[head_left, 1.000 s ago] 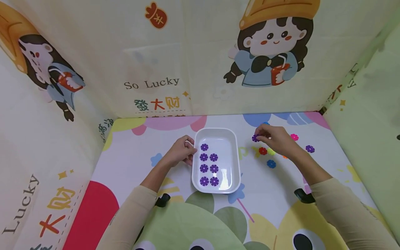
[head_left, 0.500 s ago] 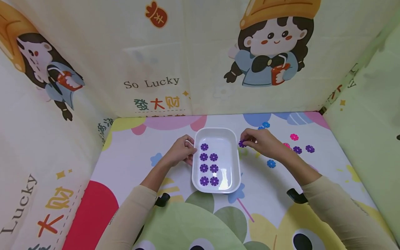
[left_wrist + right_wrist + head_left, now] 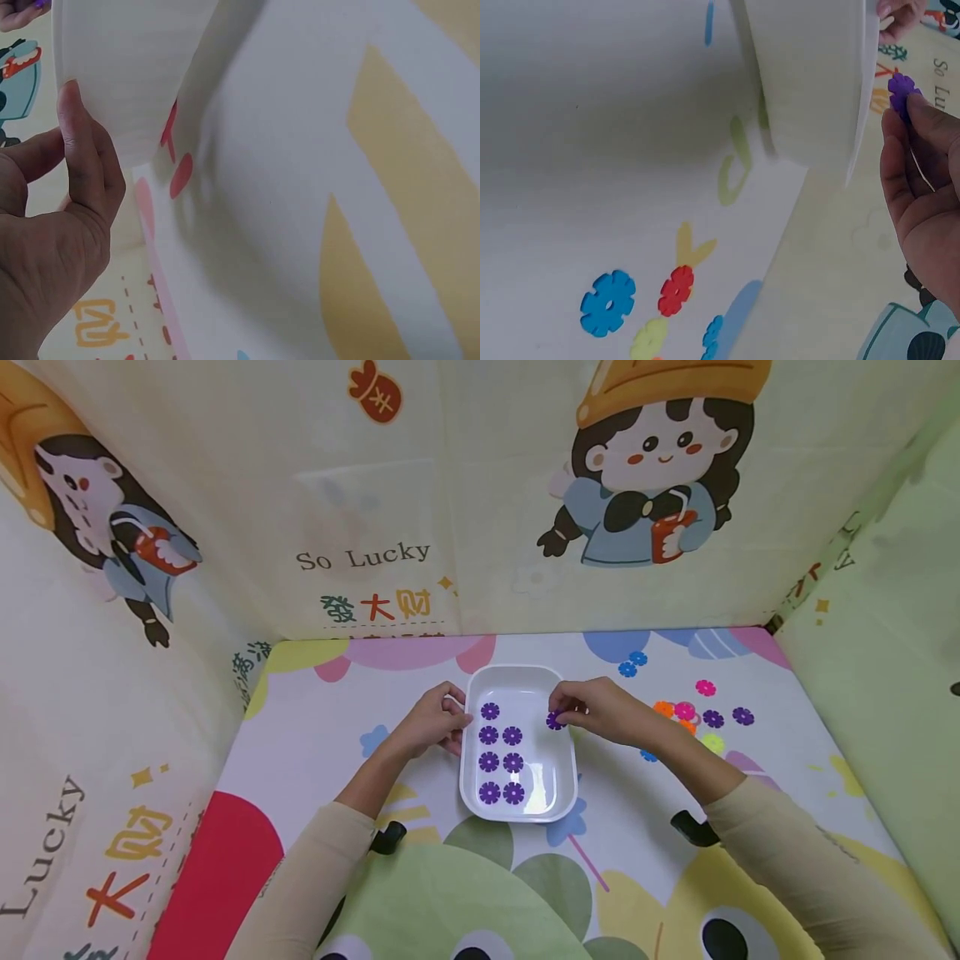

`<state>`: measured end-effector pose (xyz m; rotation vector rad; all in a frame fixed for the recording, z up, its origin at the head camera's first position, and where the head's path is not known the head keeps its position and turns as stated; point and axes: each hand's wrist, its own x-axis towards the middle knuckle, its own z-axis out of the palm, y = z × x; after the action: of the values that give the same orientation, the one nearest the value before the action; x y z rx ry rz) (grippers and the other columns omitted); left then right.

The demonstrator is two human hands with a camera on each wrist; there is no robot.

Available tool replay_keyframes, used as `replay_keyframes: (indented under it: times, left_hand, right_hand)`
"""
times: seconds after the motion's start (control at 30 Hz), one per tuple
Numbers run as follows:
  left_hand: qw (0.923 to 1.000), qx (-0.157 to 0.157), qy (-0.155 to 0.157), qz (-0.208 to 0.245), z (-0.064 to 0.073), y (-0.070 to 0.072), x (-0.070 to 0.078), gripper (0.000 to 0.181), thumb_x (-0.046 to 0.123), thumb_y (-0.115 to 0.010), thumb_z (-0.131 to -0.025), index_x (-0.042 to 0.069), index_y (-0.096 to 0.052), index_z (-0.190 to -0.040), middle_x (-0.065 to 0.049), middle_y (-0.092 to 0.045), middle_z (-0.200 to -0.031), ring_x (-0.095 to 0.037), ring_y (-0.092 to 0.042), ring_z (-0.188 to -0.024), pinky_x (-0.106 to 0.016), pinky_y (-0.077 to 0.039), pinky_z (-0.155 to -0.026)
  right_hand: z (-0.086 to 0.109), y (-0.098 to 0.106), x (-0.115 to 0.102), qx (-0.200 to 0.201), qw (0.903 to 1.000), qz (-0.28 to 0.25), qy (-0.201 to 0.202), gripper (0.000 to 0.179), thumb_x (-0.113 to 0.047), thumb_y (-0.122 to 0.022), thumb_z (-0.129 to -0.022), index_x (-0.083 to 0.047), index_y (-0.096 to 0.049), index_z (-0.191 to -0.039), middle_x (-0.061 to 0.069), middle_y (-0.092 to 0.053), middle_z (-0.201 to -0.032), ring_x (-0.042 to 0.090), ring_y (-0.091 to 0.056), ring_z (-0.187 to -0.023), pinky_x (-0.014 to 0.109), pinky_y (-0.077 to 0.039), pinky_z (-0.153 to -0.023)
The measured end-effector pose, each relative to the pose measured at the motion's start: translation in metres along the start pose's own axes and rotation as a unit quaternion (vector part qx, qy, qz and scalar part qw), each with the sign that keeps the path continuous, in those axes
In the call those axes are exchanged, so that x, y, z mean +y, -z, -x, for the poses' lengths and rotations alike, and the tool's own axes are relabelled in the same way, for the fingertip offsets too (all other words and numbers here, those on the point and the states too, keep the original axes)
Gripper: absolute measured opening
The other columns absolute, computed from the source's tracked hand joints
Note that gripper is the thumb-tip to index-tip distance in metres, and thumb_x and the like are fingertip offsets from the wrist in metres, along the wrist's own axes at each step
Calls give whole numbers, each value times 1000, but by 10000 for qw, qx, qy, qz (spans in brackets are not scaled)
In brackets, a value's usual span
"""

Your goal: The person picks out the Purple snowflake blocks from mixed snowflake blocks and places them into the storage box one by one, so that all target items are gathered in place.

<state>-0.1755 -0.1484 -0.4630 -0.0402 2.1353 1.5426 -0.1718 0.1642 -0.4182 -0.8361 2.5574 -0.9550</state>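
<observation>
A white plastic tray (image 3: 543, 777) sits mid-table, with several purple snowflake-shaped plastic discs (image 3: 513, 762) laid in two columns on its left half. My left hand (image 3: 431, 722) holds the tray's left rim between thumb and fingers; the left wrist view shows those fingers (image 3: 86, 161) against the outer wall. Over the tray's upper right part, my right hand (image 3: 603, 708) pinches another purple snowflake disc (image 3: 553, 721) between thumb and fingertips. In the right wrist view that purple disc (image 3: 901, 91) is held up beside the tray rim.
Loose snowflake discs lie right of the tray: blue discs (image 3: 637, 658) at the back, a pink disc (image 3: 705, 688), purple discs (image 3: 742, 717), an orange disc (image 3: 663, 708) and a yellow disc (image 3: 712, 743). A red disc (image 3: 676, 291) shows in the right wrist view. Printed fabric walls surround the table.
My right hand has carried the purple snowflake disc leftward from the loose pile, past the tray's right rim and over the tray. The left hand has stayed at the left rim.
</observation>
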Motion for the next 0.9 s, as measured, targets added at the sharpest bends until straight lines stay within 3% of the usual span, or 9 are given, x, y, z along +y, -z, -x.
replay_keyframes:
  times: [0.2,0.37,0.5,0.9]
  left_hand:
    - [10000,17,-1,40,1,0,1,30,6,-67,-99,5,-50,-123,-11,-59,-91,-19,-65,-60,-42,-66,-56]
    - [10000,-6,16,43,0,0,2,30,6,-67,-99,5,-50,-123,-11,-59,-91,-19,-65,-60,-42,-66,-57]
    - [10000,-17,18,52,0,0,1,30,5,-67,-99,5,-50,-123,-11,-58,-92,-19,-65,-60,-42,-66,-57]
    - [10000,-62,-1,37,-1,1,1,29,5,-67,-99,5,-49,-123,-11,-58,-91,-19,-65,-60,-42,-66,-56]
  right_hand:
    - [-8,-7,-7,-445,9989,-99,-108,15,-10,-78,-92,-19,-73,-103,-5,-75,-98,14,-71,-93,29,-66,-84]
    - [-13,-13,-12,-881,9961,-73,36,15,-9,-78,-92,-21,-72,-98,-7,-73,-95,11,-68,-88,25,-65,-82]
    - [-18,-16,-17,-1266,9918,5,176,15,-8,-78,-91,-19,-70,-96,-7,-72,-92,10,-67,-86,23,-64,-83]
    - [-32,-33,-22,-2139,9763,331,-21,9,-9,-77,-93,-16,-72,-93,-7,-67,-86,13,-61,-84,22,-61,-78]
